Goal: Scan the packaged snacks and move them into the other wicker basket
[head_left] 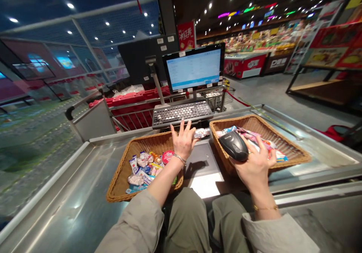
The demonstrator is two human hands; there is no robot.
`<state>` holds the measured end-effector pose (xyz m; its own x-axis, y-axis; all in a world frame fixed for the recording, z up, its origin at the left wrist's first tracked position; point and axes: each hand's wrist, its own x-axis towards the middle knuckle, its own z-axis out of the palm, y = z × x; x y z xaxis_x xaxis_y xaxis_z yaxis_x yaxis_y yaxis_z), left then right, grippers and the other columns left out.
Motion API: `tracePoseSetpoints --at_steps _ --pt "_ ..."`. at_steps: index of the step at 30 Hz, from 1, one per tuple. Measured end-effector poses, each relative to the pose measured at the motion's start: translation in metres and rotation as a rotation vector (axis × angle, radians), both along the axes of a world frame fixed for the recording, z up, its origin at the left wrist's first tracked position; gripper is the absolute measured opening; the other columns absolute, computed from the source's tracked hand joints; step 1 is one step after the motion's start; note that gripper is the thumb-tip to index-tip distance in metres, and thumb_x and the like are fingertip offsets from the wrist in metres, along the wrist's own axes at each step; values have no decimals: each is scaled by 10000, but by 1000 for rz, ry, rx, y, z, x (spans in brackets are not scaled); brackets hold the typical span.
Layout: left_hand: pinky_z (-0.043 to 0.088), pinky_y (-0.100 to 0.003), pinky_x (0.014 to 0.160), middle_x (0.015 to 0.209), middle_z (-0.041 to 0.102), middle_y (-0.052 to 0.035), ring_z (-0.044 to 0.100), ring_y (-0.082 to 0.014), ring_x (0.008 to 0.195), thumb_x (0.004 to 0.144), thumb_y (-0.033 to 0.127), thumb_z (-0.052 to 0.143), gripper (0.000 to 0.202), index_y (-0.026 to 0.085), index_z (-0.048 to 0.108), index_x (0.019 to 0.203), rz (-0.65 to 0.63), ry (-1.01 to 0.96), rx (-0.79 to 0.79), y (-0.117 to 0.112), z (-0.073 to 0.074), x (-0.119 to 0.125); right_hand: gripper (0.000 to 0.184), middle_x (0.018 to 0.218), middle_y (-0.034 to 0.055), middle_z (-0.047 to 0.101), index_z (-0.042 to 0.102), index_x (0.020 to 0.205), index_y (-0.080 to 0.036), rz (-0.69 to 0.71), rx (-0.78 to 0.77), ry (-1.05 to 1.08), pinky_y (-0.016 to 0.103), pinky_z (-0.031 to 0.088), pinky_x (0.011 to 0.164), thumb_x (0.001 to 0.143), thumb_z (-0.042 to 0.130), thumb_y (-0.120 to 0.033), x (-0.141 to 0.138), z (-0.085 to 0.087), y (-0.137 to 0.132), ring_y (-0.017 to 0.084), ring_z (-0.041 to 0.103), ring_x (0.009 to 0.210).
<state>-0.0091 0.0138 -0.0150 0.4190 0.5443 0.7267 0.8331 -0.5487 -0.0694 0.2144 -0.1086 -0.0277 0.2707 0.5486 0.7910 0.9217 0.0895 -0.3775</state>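
Observation:
My right hand [256, 164] is wrapped around a black barcode scanner [233, 145], held over the near left corner of the right wicker basket [296, 157], which holds several packaged goods. My left hand [183, 140] reaches forward with fingers spread, its fingertips at the front edge of the grey keyboard [182, 112]. A small packet [201, 133] lies just right of that hand, and I cannot tell whether the fingers touch it. The left wicker basket [120, 179] holds several snack packets and a round pink tin [167, 156].
A lit checkout monitor [194, 69] stands behind the keyboard. A steel counter [65, 204] surrounds both baskets. Red shopping baskets [135, 106] and a cart rail sit behind on the left. Store shelves and a freezer [244, 64] lie far right.

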Motion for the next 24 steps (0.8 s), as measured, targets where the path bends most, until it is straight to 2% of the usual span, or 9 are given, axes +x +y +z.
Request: tracePoseSetpoints --at_steps 7,14,20,24 --pt "-15 -722 1243 1532 516 -122 299 -342 1530 919 371 711 383 234 658 1273 -79 29 27 4 1 36 510 1247 150 718 657 1277 -203 -109 -17 107 689 138 1170 850 634 -482 33 -10 -10 382 455 1411" --pt "22 -711 1252 1521 537 -103 313 -321 1526 964 345 653 308 234 664 1251 -178 44 79 7 -1 72 454 1210 174 727 698 1175 -185 -226 -22 233 682 142 1165 840 624 -483 57 -7 -23 396 464 1406" --pt "53 -715 1252 1523 534 -112 296 -306 1535 997 304 590 296 235 659 1277 -247 77 70 8 -2 97 454 1123 175 750 728 1050 -159 -305 38 286 672 174 1155 805 646 -532 76 -9 -28 413 513 1354" --pt "54 -702 1258 1530 534 -93 284 -305 1541 1021 364 541 337 248 648 1319 -286 108 60 8 -3 116 477 1128 153 749 723 1044 -178 -337 55 327 673 164 1165 789 649 -573 86 -12 -30 395 532 1325"
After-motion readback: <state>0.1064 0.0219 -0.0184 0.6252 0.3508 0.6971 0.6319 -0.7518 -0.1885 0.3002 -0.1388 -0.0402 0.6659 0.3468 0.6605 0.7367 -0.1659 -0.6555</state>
